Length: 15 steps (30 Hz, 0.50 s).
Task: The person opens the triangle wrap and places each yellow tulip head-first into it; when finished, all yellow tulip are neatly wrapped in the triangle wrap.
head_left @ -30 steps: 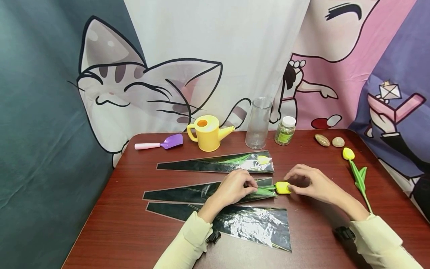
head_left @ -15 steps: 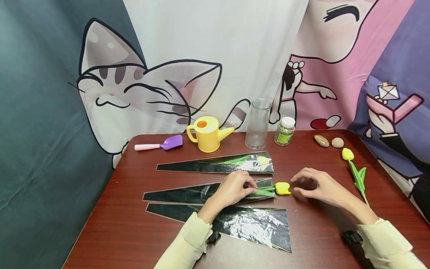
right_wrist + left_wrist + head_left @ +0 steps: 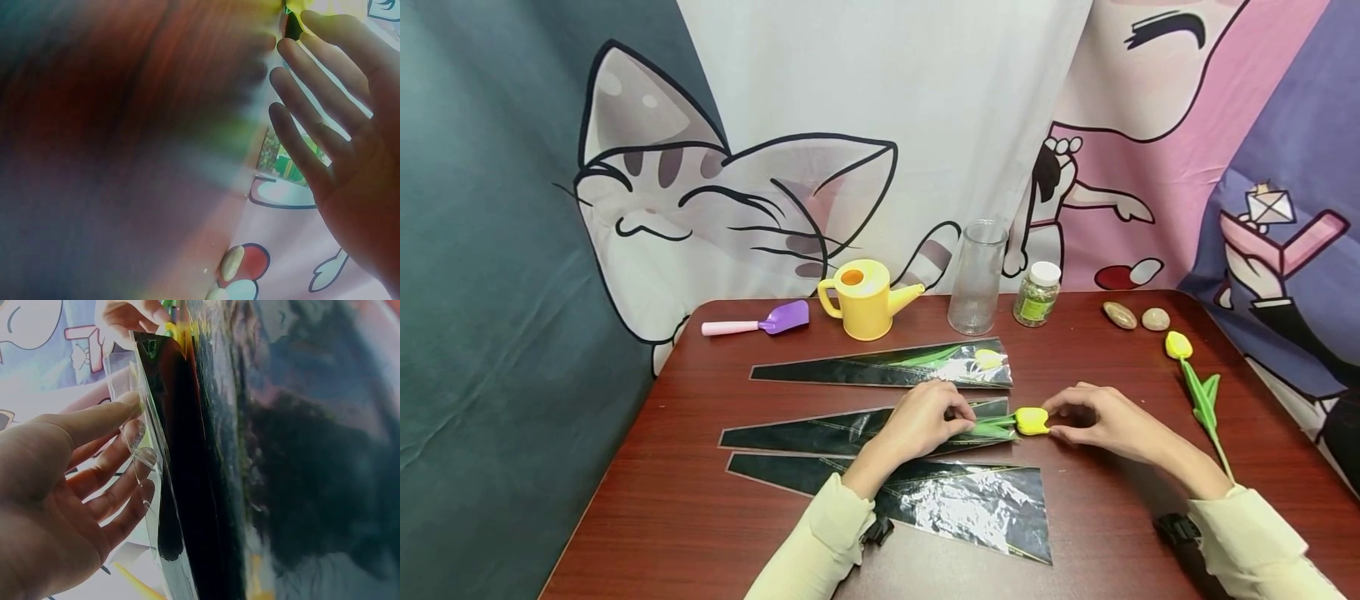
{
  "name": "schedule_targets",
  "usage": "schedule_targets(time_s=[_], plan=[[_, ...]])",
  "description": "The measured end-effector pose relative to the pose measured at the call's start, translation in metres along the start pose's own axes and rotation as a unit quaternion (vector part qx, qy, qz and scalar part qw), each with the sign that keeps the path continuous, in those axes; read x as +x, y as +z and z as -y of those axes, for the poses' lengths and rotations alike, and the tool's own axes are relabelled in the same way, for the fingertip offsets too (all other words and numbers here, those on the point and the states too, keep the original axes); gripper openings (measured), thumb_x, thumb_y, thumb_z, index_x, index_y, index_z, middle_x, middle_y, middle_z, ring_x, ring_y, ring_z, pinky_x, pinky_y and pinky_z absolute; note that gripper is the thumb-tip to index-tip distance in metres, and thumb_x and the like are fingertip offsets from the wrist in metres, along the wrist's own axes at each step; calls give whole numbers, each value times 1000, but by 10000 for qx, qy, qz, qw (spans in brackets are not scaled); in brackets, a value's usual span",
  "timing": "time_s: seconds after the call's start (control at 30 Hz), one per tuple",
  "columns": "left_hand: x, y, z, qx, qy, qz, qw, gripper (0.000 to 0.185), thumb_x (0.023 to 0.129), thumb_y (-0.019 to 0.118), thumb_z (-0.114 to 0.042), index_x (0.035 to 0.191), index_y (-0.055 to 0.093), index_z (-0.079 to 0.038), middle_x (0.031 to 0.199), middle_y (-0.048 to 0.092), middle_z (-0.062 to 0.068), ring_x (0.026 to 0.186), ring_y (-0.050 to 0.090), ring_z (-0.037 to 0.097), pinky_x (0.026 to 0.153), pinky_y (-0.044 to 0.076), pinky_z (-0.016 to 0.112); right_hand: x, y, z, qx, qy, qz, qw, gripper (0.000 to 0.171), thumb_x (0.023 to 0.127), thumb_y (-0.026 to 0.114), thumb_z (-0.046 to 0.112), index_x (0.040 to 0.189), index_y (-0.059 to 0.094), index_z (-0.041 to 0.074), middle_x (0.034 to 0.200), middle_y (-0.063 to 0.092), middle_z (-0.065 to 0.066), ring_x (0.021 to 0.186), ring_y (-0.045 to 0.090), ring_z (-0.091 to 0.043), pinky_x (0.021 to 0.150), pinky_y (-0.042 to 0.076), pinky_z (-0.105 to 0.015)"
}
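Observation:
My left hand (image 3: pixel 921 421) pinches the edge of a clear-and-black plastic flower sleeve (image 3: pixel 820 429), the middle one of three. In the left wrist view the thumb and fingertips of this hand (image 3: pixel 81 462) hold the clear film, which stands off the black backing. An artificial tulip lies partly inside that sleeve, its yellow bloom (image 3: pixel 1032 421) sticking out of the wide end. At the bloom's tip, the thumb and fingertips of my right hand (image 3: pixel 1101 421) touch it, spread slightly apart. Fairly straight fingers show on the right hand (image 3: pixel 350 119) in the right wrist view.
Behind lies a sleeve (image 3: pixel 850 367) with a tulip inside; a flat sleeve (image 3: pixel 962 500) lies in front. A loose tulip (image 3: pixel 1202 400) is at right. Along the back stand a shovel (image 3: pixel 782 318), watering can (image 3: pixel 863 308), glass vase (image 3: pixel 976 283), jar (image 3: pixel 1037 293) and two stones (image 3: pixel 1120 315).
My right hand drew back from the bloom to the right, then returned to its tip. The left hand stays on the sleeve, and the tulip has hardly moved.

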<state>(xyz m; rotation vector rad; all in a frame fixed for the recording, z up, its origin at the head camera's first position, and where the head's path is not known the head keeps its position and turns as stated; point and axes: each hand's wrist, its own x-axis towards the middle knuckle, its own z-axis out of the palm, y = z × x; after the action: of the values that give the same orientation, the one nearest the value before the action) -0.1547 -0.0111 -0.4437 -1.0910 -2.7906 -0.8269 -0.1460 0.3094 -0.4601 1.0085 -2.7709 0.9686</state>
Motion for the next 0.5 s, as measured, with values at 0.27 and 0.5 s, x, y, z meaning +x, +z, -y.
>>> schedule_targets(time_s=[0.27,0.5], plan=[[0,0,-1,4,-9,22,10000,4,86,77,-29,87,79,-26,80,58,-19,78,54,3,70,41,18,4,1,4,495,18,154,9987,24,84,79,12,104,70,19,91,68,11,80,66,-8,69,52,-26],[1,-1,-2,5,-8,7,10000,4,86,77,-30,88,79,-27,80,58,-19,81,57,4,73,43,19,13,3,11,708,-121,262,9971,23,85,76,9,105,70,17,90,70,11,81,67,-8,70,53,-30]])
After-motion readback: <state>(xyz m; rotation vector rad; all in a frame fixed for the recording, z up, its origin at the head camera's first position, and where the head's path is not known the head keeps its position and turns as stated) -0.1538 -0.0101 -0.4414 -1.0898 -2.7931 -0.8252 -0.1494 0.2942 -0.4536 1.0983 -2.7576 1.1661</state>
